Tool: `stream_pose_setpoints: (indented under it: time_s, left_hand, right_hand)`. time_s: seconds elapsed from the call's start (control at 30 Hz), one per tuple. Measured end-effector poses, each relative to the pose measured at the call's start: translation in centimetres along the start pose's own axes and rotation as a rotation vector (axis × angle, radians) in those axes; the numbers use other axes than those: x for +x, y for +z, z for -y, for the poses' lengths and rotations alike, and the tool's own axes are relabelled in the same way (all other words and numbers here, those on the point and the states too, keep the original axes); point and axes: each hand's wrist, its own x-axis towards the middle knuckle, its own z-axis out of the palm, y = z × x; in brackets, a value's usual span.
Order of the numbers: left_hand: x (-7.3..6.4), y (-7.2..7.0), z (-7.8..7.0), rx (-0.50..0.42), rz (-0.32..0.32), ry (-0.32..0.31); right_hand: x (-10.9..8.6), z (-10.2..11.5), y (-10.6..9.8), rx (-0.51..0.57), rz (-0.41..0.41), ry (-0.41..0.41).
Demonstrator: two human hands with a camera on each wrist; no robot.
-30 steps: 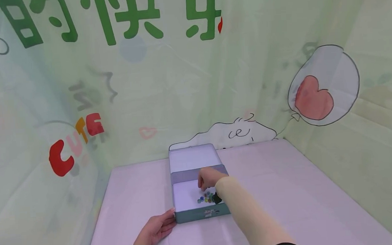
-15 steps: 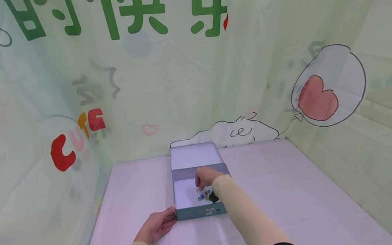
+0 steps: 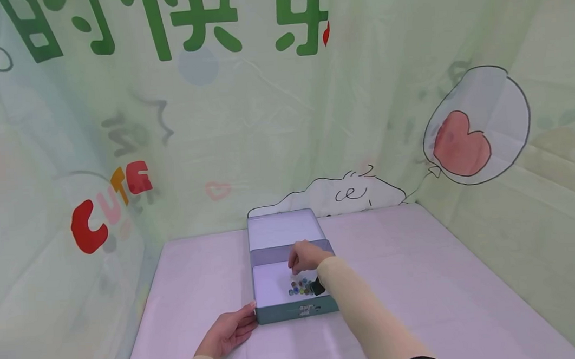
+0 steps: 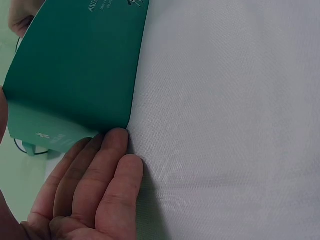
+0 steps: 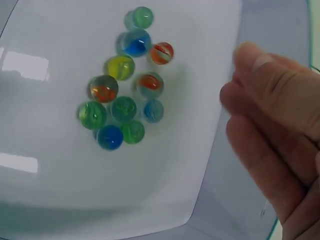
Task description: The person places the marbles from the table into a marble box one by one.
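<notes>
A green tin box [image 3: 275, 314] lies with its lid [image 3: 285, 229] folded back. In the right wrist view, several glass marbles, among them a yellow marble [image 5: 120, 67] and a blue marble [image 5: 110, 137], sit clustered on its pale floor. My left hand [image 3: 230, 331] rests at the box's front left corner, its fingers [image 4: 116, 145] straight against the outer wall and the thumb near the rim. Over the box hovers my right hand [image 3: 305, 256], beyond the marbles, its thumb and fingers loosely bent together. Nothing shows between them in the right wrist view.
The box stands on a table with a pale cloth [image 3: 395, 282]. A printed curtain [image 3: 274, 120] hangs behind the table and along both sides. The right forearm [image 3: 368, 316] crosses over the box's right front part.
My right hand has risen slightly above the box floor, back from the marbles. My left hand stays at the box corner, and the head view has shifted a little.
</notes>
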Motion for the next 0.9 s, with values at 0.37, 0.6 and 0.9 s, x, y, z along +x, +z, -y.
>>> stream_pose_setpoints:
  time_s: [0.37,0.6,0.9]
  left_hand:
    - [0.4,0.4,-0.1,0.006,-0.004,0.0]
    - [0.7,0.4,0.1,0.004,0.001,-0.001]
    - [0.4,-0.1,0.4,0.006,0.038,0.015]
  right_hand:
    - [-4.7,-7.0,-3.6,0.496,-0.233,0.072]
    - [-10.1,-12.9,-4.1,0.684,-0.375,0.092]
    - [-13.3,-16.2,-3.8,0.766,-0.425,0.066]
